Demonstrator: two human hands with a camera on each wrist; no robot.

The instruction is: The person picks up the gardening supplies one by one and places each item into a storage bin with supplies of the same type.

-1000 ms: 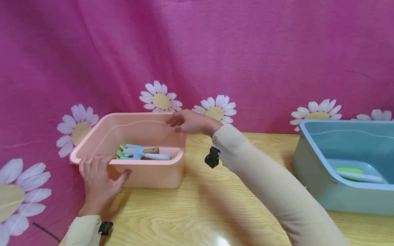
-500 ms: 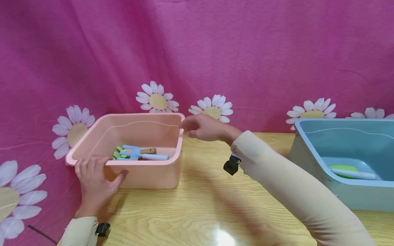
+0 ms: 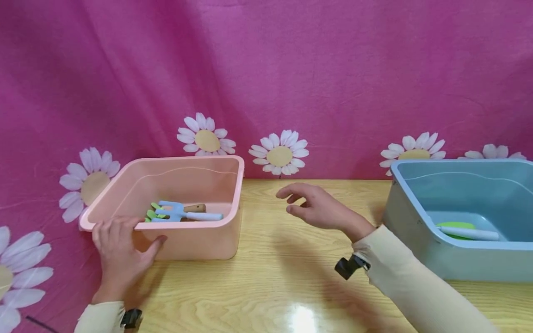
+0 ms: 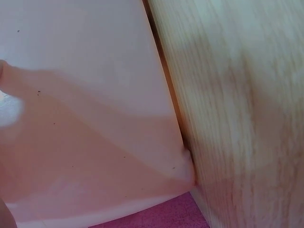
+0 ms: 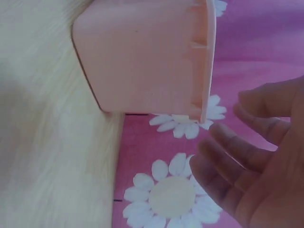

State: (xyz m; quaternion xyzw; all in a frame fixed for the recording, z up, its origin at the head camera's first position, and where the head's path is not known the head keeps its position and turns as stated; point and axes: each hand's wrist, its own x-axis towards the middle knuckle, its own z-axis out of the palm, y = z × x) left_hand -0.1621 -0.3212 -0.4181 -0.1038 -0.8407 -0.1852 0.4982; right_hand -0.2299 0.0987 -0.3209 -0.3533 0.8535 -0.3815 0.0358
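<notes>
My left hand point(image 3: 118, 259) grips the near rim of the pink plastic tub point(image 3: 200, 240), fingers over the edge and thumb against the outer wall. Inside that tub lies a light blue garden hand fork point(image 3: 172, 212) with a pale handle. Beneath it show green tines point(image 3: 151, 213) and a wooden handle point(image 3: 195, 208), partly covered. Over the table, to the right of the tub, my right hand point(image 3: 318, 208) hovers with loosely bent fingers and nothing in it. The right wrist view has the fingers point(image 5: 228, 166) apart from the tub's end wall point(image 5: 142, 61).
A blue-grey tub point(image 3: 470, 263) stands at the right, holding a green tool with a pale handle point(image 3: 472, 233). Both tubs are on a wooden table point(image 3: 250, 286). A magenta cloth point(image 3: 316, 74) with daisies hangs directly behind.
My right hand has drawn back from the pink tub's far right corner, rightward and toward me. My left hand keeps its grip on the rim. The view has shifted slightly right.
</notes>
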